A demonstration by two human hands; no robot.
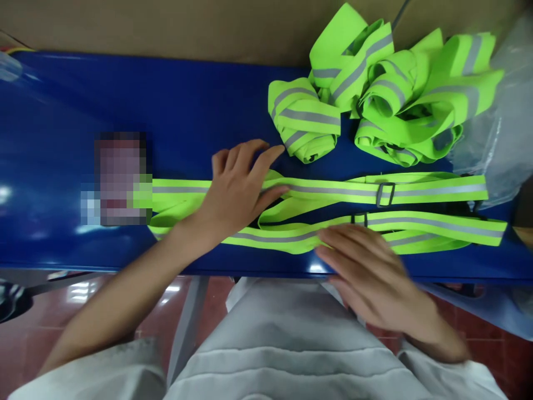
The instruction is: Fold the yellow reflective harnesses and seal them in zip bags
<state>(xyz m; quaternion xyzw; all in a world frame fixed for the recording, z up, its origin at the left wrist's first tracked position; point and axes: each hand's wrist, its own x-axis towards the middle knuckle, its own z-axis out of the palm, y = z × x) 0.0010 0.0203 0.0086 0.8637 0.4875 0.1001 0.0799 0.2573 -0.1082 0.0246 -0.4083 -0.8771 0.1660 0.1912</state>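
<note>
Neon yellow-green straps with a grey stripe [328,190] lie stretched from left to right across a blue table. Over their left half rests my left hand [235,191], palm down, fingers apart, thumb pointing right. My right hand [366,266] is at the front strap [437,222], its fingertips over the strap's near edge, fingers extended and slightly blurred. A black buckle [385,195] sits on the rear strap; another dark slider [359,220] shows on the front one, just above my right hand. Neither hand is closed around a strap.
Several bundled neon straps [387,89] are piled at the back right, beside clear plastic [499,128]. A pixelated object [122,178] covers the straps' left end. The blue table's [62,239] front edge runs close to my body. A brown surface [166,28] stands behind.
</note>
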